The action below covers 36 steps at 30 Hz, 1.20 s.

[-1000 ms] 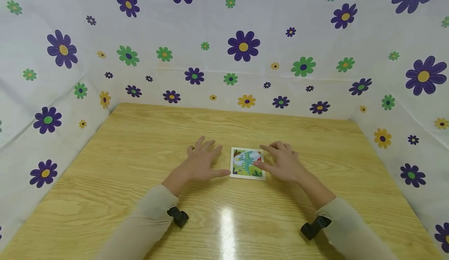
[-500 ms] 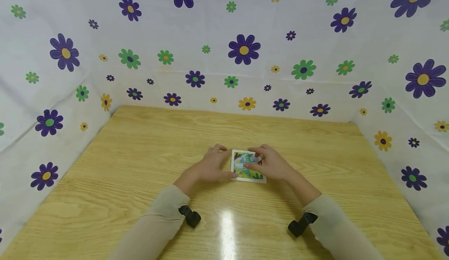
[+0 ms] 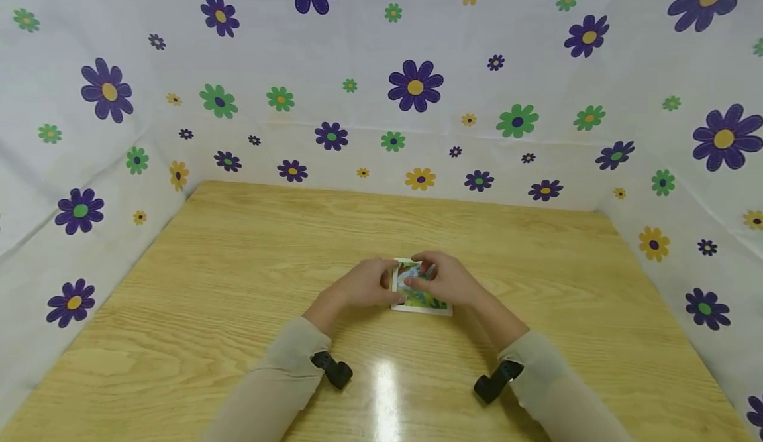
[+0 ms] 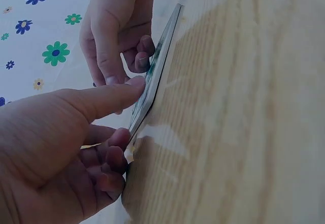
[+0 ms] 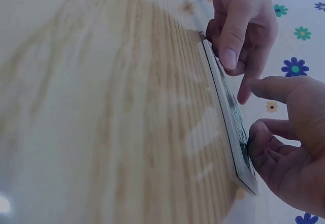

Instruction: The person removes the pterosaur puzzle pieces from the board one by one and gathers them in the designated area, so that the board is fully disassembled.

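Observation:
A square picture board (image 3: 424, 301) with a white rim lies flat on the wooden table, its colourful printed scene partly covered by my hands. My left hand (image 3: 357, 285) holds its left edge, with the thumb on the near-left corner and the other fingers curled against the side, as the left wrist view (image 4: 56, 137) shows. Over the right half reaches my right hand (image 3: 451, 281). In the right wrist view, its curled fingertips (image 5: 258, 135) touch the board's face, while the thumb extends apart from them. No loose piece is visible between those fingers.
The wooden table (image 3: 256, 236) spreads around the board. White cloth (image 3: 357, 44) with printed flowers encloses its back and both sides. A black wrist camera (image 3: 335, 370) is strapped over the left sleeve, another (image 3: 497, 381) over the right.
Both hands have moved inward. My left hand has come from beside the board to grip its left edge. My right hand has shifted left across the picture, covering more of it.

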Tool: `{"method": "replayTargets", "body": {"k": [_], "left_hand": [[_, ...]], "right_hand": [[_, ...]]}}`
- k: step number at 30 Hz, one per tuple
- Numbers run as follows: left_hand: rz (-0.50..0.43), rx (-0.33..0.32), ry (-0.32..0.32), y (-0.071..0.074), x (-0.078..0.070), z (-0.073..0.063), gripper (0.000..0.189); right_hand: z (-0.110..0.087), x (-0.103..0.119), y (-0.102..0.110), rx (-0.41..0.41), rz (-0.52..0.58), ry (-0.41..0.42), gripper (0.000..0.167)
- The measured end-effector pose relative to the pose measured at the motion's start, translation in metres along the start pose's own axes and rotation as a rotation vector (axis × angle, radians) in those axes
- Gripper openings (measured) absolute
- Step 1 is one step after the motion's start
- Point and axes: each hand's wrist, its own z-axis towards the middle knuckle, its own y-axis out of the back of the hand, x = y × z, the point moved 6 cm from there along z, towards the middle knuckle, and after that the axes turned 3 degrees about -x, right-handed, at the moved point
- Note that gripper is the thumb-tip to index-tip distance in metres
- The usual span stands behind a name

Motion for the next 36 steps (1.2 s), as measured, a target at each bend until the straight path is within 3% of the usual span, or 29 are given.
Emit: {"method": "replayTargets", "body": {"k": [10,15,22,28,36], "left_hand": [[-0.154,0.005,0.017,-0.005,0.008,0.003,0.079],[-0.205,-0.014,0.036,-0.005,0.014,0.002,0.082],[-0.205,-0.038,0.063,-0.003,0.015,0.001,0.081],[-0.15,-0.063,0.1,0.001,0.013,0.002,0.081],[-0.171,-0.063,0.095,-0.002,0.012,0.003,0.08]], "right_hand": [[0.007,-0.005,-0.003,0.014,-0.022,-0.046,0.043],[0.011,0.002,-0.005,0.063,-0.126,-0.035,0.04],[0.018,0.018,-0.006,0.127,-0.235,0.003,0.034],[0.026,0.022,-0.008,0.166,-0.205,0.0,0.034],[0.026,0.006,-0.008,0.212,-0.078,-0.109,0.036]]}}
